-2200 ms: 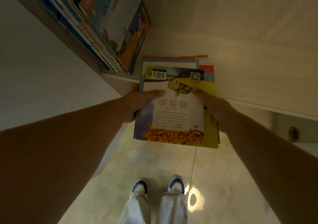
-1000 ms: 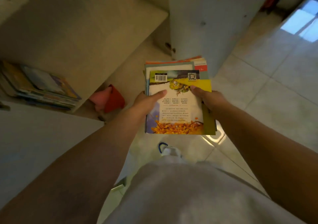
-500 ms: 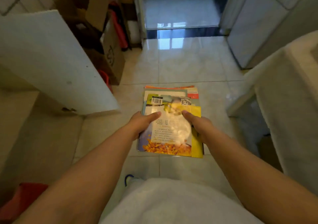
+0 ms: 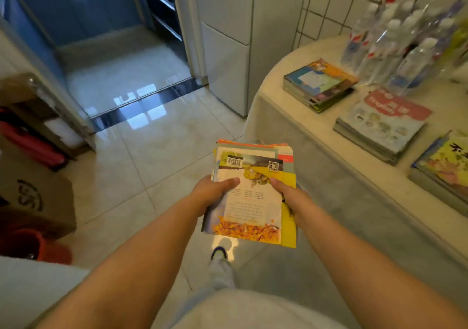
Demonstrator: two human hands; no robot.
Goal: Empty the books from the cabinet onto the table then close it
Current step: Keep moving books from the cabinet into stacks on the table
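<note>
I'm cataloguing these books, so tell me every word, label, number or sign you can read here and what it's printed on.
Nothing can be read with certainty.
Held stack of colourful paperback books: barcode, QR code and printed text block on the top cover, too small to read.
Pale blue and red book on the cloth-covered table: large upside-down white lettering, blurred.
Brown cardboard box: black logo, not legible.
Clear plastic water bottles: red labels, unreadable.

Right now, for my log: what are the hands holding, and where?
A stack of books, left hand on its left edge, right hand on its right edge.
</note>
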